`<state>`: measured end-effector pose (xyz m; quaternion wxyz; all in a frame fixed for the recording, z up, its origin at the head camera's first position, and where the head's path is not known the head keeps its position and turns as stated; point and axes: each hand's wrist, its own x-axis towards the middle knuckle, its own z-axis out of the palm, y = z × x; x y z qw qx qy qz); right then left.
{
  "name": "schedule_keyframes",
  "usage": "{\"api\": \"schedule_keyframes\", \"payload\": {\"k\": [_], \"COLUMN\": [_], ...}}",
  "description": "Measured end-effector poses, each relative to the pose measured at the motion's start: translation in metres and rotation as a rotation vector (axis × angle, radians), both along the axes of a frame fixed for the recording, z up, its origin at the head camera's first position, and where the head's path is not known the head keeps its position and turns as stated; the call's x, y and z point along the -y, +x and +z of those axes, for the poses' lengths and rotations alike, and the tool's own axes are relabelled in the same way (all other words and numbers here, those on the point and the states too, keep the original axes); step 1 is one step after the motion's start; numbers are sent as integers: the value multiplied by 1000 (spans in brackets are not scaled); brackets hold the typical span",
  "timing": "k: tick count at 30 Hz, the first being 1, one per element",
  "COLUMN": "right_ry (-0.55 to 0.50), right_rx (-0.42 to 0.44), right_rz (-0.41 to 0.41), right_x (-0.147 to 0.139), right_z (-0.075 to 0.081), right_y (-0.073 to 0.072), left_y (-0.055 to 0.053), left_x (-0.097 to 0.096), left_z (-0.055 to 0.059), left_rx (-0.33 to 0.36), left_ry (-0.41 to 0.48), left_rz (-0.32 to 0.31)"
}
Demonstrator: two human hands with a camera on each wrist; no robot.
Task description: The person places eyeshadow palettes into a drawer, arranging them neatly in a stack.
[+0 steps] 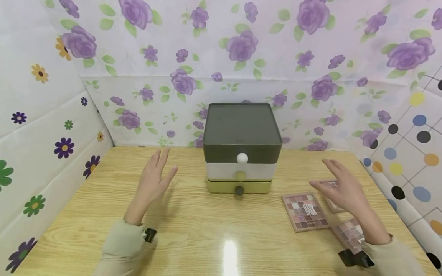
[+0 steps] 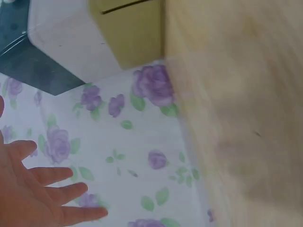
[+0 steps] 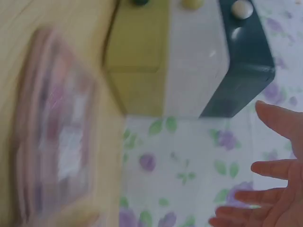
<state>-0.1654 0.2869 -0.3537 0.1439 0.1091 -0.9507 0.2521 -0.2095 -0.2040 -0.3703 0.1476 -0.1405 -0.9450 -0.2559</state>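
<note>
A small three-tier drawer box (image 1: 243, 126) stands at the back middle of the table, dark green on top, white in the middle, olive yellow below, with a round knob on each drawer. Left of it, my left hand (image 1: 152, 180) hovers over the table with straight, spread fingers and holds nothing. On the other side, my right hand (image 1: 342, 188) is raised above the eyeshadow palettes, fingers extended, holding nothing. One palette (image 1: 305, 211) lies in full view. A second palette (image 1: 331, 188) and a third palette (image 1: 349, 234) are partly hidden by the right hand and wrist.
The wooden table (image 1: 193, 230) reaches back to a white curtain (image 1: 214, 84) with purple roses. A flower-print cloth (image 1: 51, 153) borders the left side, and a dotted cloth (image 1: 418, 153) the right. Black wrist straps (image 1: 149, 235) sit on both sleeves.
</note>
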Motion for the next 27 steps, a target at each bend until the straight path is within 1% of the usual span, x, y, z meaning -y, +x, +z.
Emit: {"api": "schedule_keyframes", "payload": {"k": [2, 4, 6, 9, 13, 17, 20, 24, 27], "right_ry": [-83, -154, -216, -270, -341, -430, -481, -545, -599], "right_rx": [-3, 3, 14, 6, -41, -86, -101, -129, -153], "right_rz": [32, 47, 46, 41, 39, 44, 59, 84, 104], "right_x": [8, 17, 25, 37, 52, 67, 78, 93, 105], "right_z": [5, 9, 11, 13, 14, 11, 7, 0, -4], "right_y": [1, 1, 1, -1, -5, -7, -10, -15, -17], "left_y": [-5, -10, -14, -18, -23, -31, -37, -46, -54], "left_x": [-2, -4, -7, -10, -16, -25, -32, -43, -51], "left_z": [3, 6, 9, 13, 16, 19, 21, 25, 26], "left_rx": [-19, -33, -41, -33, -7, 13, 18, 20, 40], "left_ry": [89, 168, 234, 330, 449, 573, 679, 790, 867], "left_rz": [-42, -84, -115, -145, -151, -135, -124, -147, -177]}}
